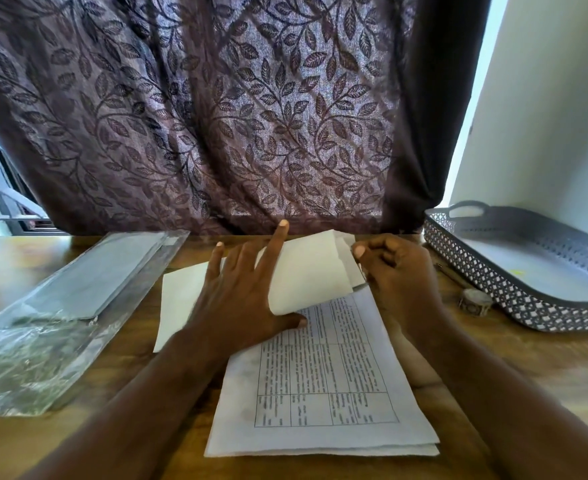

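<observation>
A stack of printed sheets [323,386] with a ruled table lies on the wooden desk [493,368] in front of me. The far part of the top sheet [315,271] is folded over toward me, its blank back showing. My left hand [247,289] lies flat on that fold with fingers spread, thumb at the crease. My right hand [398,271] has curled fingers at the right edge of the folded part, pinching the paper there. A second blank sheet [181,299] sticks out under my left hand.
A clear plastic sleeve [78,299] with grey sheets inside lies at the left. A grey lattice tray [514,278] stands at the right, a small roll of patterned tape [474,301] and a pen [453,275] beside it. A leaf-patterned curtain [216,109] hangs behind the desk.
</observation>
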Available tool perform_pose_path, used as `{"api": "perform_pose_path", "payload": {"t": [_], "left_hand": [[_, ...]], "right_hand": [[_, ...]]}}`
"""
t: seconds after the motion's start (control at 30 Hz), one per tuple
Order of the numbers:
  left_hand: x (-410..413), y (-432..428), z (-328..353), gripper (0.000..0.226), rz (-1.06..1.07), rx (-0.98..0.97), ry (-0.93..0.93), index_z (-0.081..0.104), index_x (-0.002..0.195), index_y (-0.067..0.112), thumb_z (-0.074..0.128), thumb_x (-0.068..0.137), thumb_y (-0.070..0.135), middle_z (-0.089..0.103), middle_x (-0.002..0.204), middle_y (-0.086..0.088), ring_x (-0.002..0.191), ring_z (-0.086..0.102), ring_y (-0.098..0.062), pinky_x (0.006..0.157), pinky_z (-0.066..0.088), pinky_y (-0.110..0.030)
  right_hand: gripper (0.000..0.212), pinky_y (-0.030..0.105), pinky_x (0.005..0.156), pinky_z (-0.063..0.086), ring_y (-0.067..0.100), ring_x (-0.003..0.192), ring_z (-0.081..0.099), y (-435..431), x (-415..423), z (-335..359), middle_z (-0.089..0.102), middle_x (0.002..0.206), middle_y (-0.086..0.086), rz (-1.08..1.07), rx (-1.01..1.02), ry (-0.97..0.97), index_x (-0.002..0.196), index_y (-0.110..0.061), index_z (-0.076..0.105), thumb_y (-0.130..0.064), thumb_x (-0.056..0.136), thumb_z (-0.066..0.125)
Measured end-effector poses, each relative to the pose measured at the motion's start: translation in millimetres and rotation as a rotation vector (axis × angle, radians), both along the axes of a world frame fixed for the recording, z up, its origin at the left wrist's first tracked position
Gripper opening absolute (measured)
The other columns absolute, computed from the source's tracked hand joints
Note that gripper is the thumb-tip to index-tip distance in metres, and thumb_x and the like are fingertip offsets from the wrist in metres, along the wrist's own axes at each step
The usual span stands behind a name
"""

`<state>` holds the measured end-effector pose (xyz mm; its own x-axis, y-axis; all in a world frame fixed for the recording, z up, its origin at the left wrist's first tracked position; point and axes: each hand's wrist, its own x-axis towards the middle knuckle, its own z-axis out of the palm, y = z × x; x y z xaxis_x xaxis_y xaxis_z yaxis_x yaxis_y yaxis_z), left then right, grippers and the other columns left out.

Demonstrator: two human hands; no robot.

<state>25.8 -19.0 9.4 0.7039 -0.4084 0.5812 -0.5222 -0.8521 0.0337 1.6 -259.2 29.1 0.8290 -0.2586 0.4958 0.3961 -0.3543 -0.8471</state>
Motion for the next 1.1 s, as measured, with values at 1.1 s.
{"api": "perform_pose_path", "payload": {"t": [1.1], "left_hand": [[-4, -5, 0, 0.130, 0.045, -0.026, -0.018, -0.006, 0.159, 0.027, 0.057, 0.061, 0.085, 0.042, 0.144, -0.002, 0.129, 0.042, -0.026, 0.105, 0.038, -0.052]], "right_hand": [[0.024, 0.023, 0.036, 0.041, 0.022, 0.039, 0.060, 13, -22, 4, 0.075, 0.114, -0.004, 0.338, -0.182, 0.295, 0.118, -0.016, 0.072, -0.024, 0.096, 0.067]]}}
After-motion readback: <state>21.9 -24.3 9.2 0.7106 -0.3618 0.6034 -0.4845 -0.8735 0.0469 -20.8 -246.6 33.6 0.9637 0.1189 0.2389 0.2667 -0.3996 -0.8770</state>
